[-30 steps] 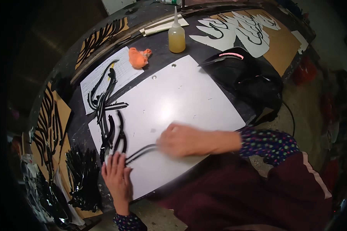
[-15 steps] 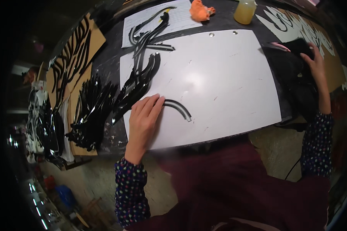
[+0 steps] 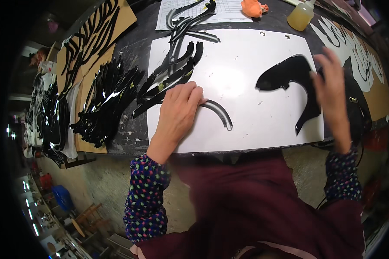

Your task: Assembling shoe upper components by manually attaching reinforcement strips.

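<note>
My left hand (image 3: pixel 180 110) is closed, its fingertips pressed together around the end of a curved black strip (image 3: pixel 220 112) with a grey band along it. The strip's free end arcs right over a white board (image 3: pixel 246 116). On the board's right side lies a flat, glossy black curved piece (image 3: pixel 285 73), broad at one end and tapering to a hooked tip. Over its right edge is my right hand (image 3: pixel 333 86), blurred, with thumb and fingers apart; whether it touches the piece is unclear. Several similar strips (image 3: pixel 173 64) lie crossed at the board's upper left.
A large heap of black strips (image 3: pixel 108 99) lies on the left, beside cardboard (image 3: pixel 127 19) with more strips. At the back are a printed sheet (image 3: pixel 242 15), an orange cloth (image 3: pixel 253 7) and a bottle of yellow liquid (image 3: pixel 301 17). White cut-outs (image 3: pixel 333 41) lie at right.
My right hand has come leftward from the dark area beside the board. The black curved piece now lies on the board. My left hand still holds the strip; the view has shifted.
</note>
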Motion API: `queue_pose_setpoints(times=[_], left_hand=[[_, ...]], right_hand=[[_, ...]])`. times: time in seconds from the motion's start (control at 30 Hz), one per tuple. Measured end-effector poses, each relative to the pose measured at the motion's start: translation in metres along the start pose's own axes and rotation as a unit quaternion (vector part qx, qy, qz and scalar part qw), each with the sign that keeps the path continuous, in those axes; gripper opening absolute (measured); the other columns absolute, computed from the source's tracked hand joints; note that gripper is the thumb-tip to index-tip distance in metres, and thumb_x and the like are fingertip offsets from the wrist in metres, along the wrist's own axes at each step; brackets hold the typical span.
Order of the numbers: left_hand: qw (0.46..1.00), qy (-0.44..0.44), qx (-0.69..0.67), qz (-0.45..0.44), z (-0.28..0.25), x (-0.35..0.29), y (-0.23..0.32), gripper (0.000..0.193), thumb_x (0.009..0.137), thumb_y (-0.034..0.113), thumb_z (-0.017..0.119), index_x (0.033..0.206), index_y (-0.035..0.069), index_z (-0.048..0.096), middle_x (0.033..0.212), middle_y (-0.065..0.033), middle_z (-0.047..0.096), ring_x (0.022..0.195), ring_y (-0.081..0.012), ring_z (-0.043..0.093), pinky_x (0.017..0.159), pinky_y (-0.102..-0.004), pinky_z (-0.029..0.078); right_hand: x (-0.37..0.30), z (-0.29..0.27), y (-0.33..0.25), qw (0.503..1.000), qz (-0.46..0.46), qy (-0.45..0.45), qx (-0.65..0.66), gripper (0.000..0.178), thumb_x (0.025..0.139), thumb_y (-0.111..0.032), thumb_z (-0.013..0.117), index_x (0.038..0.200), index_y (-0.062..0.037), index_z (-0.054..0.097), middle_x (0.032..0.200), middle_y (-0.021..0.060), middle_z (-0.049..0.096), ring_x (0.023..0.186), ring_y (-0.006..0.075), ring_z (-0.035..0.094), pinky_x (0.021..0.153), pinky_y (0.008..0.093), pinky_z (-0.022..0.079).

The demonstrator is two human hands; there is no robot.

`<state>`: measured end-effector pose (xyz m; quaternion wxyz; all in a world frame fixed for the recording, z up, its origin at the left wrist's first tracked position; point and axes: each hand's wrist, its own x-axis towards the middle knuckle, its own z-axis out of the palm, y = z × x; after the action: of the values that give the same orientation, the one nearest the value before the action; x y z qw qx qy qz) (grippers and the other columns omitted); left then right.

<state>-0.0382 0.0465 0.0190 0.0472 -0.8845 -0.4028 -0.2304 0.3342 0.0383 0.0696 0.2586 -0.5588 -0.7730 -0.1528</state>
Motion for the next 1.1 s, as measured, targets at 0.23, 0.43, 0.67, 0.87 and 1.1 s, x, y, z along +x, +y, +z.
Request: queue_pose_setpoints(times=[0.23,0.43,0.67,0.87,1.1], left_hand=[[0.999,-0.009,-0.026,-0.036,-0.004,-0.008,-0.011,0.016,0.091,0.005,0.058,0.108,0.005,0.059,0.11,-0.0095,0.06,0.1,-0.0283,0.059,0.087,-0.0385,0.046],[0.995,0.025,0.058,-0.076,-0.014,-0.018,-0.037,0.023,0.087,0.005,0.058,0.11,0.005,0.062,0.116,-0.0124,0.062,0.105,-0.0287,0.06,0.086,-0.0381,0.048],[0.993,0.044,0.067,-0.092,-0.021,-0.019,-0.035,0.02,0.092,0.026,0.064,0.102,0.009,0.065,0.11,-0.0061,0.064,0.105,-0.0252,0.059,0.092,-0.0388,0.041],[0.99,0.049,0.089,-0.098,-0.019,-0.019,-0.032,0.019,0.091,0.027,0.066,0.095,0.009,0.064,0.109,-0.0019,0.064,0.106,-0.0213,0.058,0.095,-0.0386,0.04],[0.992,0.055,0.031,-0.105,-0.018,-0.017,-0.029,0.015,0.092,0.021,0.062,0.095,0.006,0.063,0.109,-0.0042,0.063,0.107,-0.0237,0.057,0.096,-0.0393,0.039]], right_hand=[[-0.009,0.052,-0.167,0.953,-0.077,-0.152,0.249,0.047,0.082,-0.014,0.072,0.122,0.0022,0.053,0.107,0.0202,0.057,0.096,0.0342,0.057,0.085,0.0437,0.05],[0.008,0.045,-0.152,0.935,-0.078,-0.243,0.247,0.019,0.081,-0.003,0.061,0.099,-0.0021,0.056,0.089,0.0135,0.055,0.084,0.0292,0.057,0.074,0.0395,0.051],[0.013,-0.024,-0.117,0.908,-0.021,-0.315,0.275,0.016,0.077,-0.001,0.064,0.091,-0.001,0.055,0.077,0.0126,0.054,0.069,0.0292,0.059,0.064,0.0391,0.049],[-0.014,-0.046,-0.119,0.941,-0.062,-0.257,0.212,0.018,0.074,0.002,0.064,0.085,-0.0023,0.05,0.076,0.0124,0.054,0.074,0.032,0.059,0.065,0.0418,0.047],[-0.032,-0.024,-0.116,0.953,-0.09,-0.242,0.159,0.019,0.076,0.002,0.061,0.092,-0.0013,0.051,0.078,0.0144,0.054,0.076,0.0328,0.058,0.068,0.0434,0.047]])
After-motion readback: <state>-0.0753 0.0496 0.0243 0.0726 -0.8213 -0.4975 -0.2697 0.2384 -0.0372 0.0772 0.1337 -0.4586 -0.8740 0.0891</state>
